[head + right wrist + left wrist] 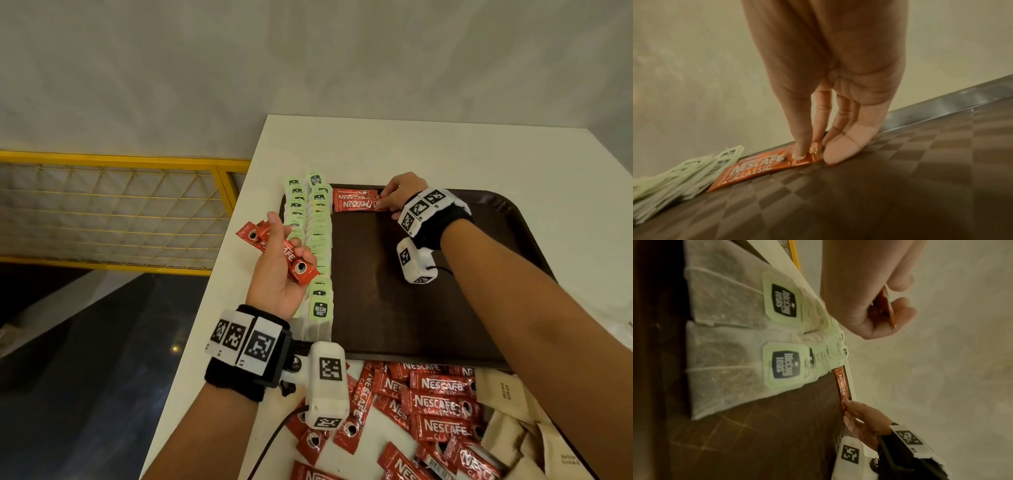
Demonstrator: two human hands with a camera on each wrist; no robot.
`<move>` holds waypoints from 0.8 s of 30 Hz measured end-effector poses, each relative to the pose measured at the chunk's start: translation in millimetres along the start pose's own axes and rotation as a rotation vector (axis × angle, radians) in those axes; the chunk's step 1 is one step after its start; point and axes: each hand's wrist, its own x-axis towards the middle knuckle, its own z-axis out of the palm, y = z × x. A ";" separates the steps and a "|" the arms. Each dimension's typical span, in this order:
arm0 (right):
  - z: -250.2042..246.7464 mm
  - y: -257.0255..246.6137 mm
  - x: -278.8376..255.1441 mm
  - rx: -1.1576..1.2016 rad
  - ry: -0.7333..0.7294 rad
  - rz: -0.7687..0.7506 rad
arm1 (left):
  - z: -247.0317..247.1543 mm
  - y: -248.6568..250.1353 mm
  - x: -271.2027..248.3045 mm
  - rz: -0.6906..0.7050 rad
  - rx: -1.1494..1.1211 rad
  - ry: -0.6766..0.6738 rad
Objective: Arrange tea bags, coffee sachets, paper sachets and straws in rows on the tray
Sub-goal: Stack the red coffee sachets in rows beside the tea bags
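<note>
Coffee sachets, red and marked Nescafe Classic, lay two deep at the far edge of the dark brown tray in the head view, just right of two long rows of green-tagged tea bags along the tray's left side. The right hand rested at the right end of those two sachets, fingers extended down onto them. The left hand was raised palm up over the tea bags, fingers curled round a small bundle of red sachets. More red sachets lay in a loose heap on the white table near the tray's front edge, with tan paper sachets beside them.

From the left wrist, the left hand pinched a reddish sachet edge between thumb and fingers, above the tea bags; the right hand touched the end of a sachet on the tray.

From the right wrist, the fingertips of the right hand pressed the end of a sachet lying flat on the checkered tray surface, next to the tea bags.
</note>
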 end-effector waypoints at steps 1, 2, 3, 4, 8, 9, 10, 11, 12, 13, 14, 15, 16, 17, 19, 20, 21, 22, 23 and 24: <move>0.9 -1.7 -0.6 -0.016 0.004 -0.006 | 0.3 -0.5 0.1 -0.004 -0.004 0.001; 1.4 -3.2 -1.5 -0.036 0.005 -0.011 | 0.6 -1.1 0.6 -0.010 -0.006 -0.001; 2.1 -4.1 -1.6 -0.053 0.005 -0.017 | 0.8 -1.9 1.0 -0.016 -0.002 -0.006; 2.8 -4.9 -2.1 -0.060 0.007 -0.020 | 0.9 -3.0 1.3 -0.023 0.005 -0.013; 3.3 -4.8 -2.5 -0.047 0.005 -0.033 | 2.3 -6.0 1.5 -0.034 0.007 -0.028; 3.2 -4.2 -2.5 -0.037 0.003 -0.033 | 2.4 -6.4 1.4 -0.033 0.006 -0.027; 3.0 -3.5 -3.1 -0.029 -0.004 -0.025 | 2.8 -6.6 1.3 -0.033 0.007 -0.025; 3.1 -2.3 -3.0 -0.020 -0.009 -0.018 | 2.9 -6.7 1.2 -0.033 0.008 -0.020; 3.0 -1.0 -3.7 -0.011 -0.010 -0.015 | 3.0 -6.6 0.9 -0.034 0.006 -0.016; 3.0 0.6 -4.2 -0.002 -0.005 -0.012 | 3.0 -6.7 0.6 -0.037 -0.004 -0.012; 2.6 1.2 -6.0 0.002 0.014 -0.012 | 3.0 -6.9 0.0 -0.040 -0.021 -0.008; 1.0 1.4 -8.1 0.001 0.046 -0.017 | 3.1 -7.2 -0.6 -0.042 -0.040 -0.004; -2.0 0.1 -12.0 -0.003 0.076 -0.032 | 3.4 -7.6 -1.2 -0.044 -0.059 -0.001; -5.5 -2.1 -16.0 0.002 0.095 -0.055 | 4.1 -8.3 -1.9 -0.043 -0.076 0.000; -13.5 -12.9 -31.8 0.104 0.056 -0.118 | 7.2 -10.1 -4.0 -0.026 -0.065 -0.009; -17.0 -21.0 -43.7 0.199 0.002 -0.158 | 9.3 -11.2 -5.2 -0.013 -0.033 -0.019; -18.6 -29.8 -57.3 0.286 -0.067 -0.208 | 11.3 -12.1 -6.9 -0.001 0.001 -0.029; -19.2 -39.4 -73.2 0.343 -0.158 -0.261 | 12.9 -13.1 -8.0 0.011 0.033 -0.032; -18.2 -48.0 -88.0 0.350 -0.263 -0.311 | 14.5 -13.9 -8.5 0.019 0.059 -0.032; -15.2 -56.2 -101.7 0.314 -0.368 -0.354 | 16.2 -14.3 -8.6 0.025 0.079 -0.038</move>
